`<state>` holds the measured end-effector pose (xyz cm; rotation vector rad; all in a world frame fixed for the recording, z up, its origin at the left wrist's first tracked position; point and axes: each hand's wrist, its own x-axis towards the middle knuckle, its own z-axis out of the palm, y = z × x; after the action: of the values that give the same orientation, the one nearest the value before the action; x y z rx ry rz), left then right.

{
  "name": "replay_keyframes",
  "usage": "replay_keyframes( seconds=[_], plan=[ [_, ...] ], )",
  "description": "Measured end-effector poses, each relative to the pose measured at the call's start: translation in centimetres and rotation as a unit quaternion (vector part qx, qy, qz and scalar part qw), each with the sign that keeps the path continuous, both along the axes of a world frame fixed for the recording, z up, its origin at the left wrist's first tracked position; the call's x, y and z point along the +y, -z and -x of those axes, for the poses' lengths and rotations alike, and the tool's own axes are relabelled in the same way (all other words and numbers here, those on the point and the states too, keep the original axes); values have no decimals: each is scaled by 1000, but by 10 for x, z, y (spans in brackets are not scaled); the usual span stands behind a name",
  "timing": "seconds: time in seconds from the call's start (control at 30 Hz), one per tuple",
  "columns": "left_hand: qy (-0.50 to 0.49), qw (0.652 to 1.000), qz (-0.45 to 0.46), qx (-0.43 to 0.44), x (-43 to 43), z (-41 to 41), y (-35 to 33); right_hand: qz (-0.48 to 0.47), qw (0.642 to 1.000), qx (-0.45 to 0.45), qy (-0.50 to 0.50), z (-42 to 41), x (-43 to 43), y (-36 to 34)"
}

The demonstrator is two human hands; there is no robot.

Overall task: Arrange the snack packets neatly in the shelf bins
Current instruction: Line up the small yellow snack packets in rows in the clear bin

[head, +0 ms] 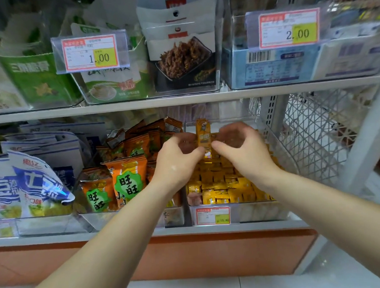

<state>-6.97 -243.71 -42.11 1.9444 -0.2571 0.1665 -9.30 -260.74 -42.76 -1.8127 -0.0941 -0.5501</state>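
Above the clear plastic bin [282,161] at the right of the lower shelf, a slim yellow-orange snack packet [203,136] is being held upright between the two hands. The left hand [176,162] is being pinched onto the packet's left edge and the right hand [240,150] onto its right edge, thumbs near its lower end. Both hands are clamped on this one packet, probably so that it is being squared up before being slotted in line. Below it, rows of small yellow wrapped packets [222,186] are being kept flat and tight in the bin, filling its near part. Just left, orange crinkled snack bags with green labels [127,180] are being left standing loosely and leaning in the neighbouring bin, not yet tidied, by the look of it. Farther left, white and blue foil bags [30,185] are being left slumped forward.

The held packet's lower end is being hidden behind the thumbs, and the fingertips behind it cannot be made out. Printing on the red-edged price label [212,216] at the bin's front is being lost to blur. The bin's far end is being covered by the hands.
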Motion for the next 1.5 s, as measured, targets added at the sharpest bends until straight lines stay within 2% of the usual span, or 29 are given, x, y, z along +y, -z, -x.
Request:
replay_keyframes(
  seconds=[0.1, 0.2, 0.27, 0.33, 0.4, 0.47, 0.63, 0.73, 0.77, 0.83, 0.87, 0.9, 1.07, 1.27, 1.37, 1.43, 1.5],
  plan=[
    [12, 999, -24, -23, 0, 1, -1, -33, 996, 71, -53, -16, 1, -6],
    [-9, 991, -95, -90, 3, 3, 0, -6, 996, 55, -69, -31, 5, -11],
    [-33, 962, -216, -164, 8, 3, 2, 20, 999, 33, -26, -42, 4, -11],
    [-49, 926, -331, -175, 16, 1, 7, 46, 998, 34, 15, -51, 4, -3],
    [-48, 903, -399, -149, 23, -2, 13, 81, 995, 52, 31, -58, 6, 9],
    [-41, 888, -429, -159, 26, -4, 19, 119, 990, 67, 38, -63, 7, 21],
    [-36, 890, -414, -186, 29, -7, 22, 228, 972, 49, 0, -71, 13, 23],
    [-36, 891, -410, -191, 30, -8, 24, 307, 950, 44, -43, -74, 16, 13],
    [-36, 891, -410, -194, 30, -8, 24, 354, 932, 57, -57, -77, 17, 14],
    [-35, 890, -409, -201, 31, -8, 25, 466, 874, 112, -84, -80, 20, 21],
    [-36, 888, -409, -205, 31, -8, 26, 506, 846, 142, -91, -81, 21, 24],
    [-37, 887, -411, -209, 31, -7, 27, 521, 833, 162, -95, -81, 21, 26],
    [-49, 880, -414, -226, 31, -7, 30, 492, 855, 123, -105, -75, 22, 20],
    [-50, 883, -408, -226, 30, -9, 30, 461, 862, 194, -80, -75, 31, 28],
    [-51, 885, -405, -225, 30, -8, 30, 490, 860, 138, -39, -69, 31, 29],
    [-49, 885, -405, -224, 30, -8, 29, 459, 884, 83, -36, -62, 28, 27],
    [-45, 885, -406, -224, 31, -9, 29, 389, 918, 56, -47, -54, 23, 23]
  ],
)
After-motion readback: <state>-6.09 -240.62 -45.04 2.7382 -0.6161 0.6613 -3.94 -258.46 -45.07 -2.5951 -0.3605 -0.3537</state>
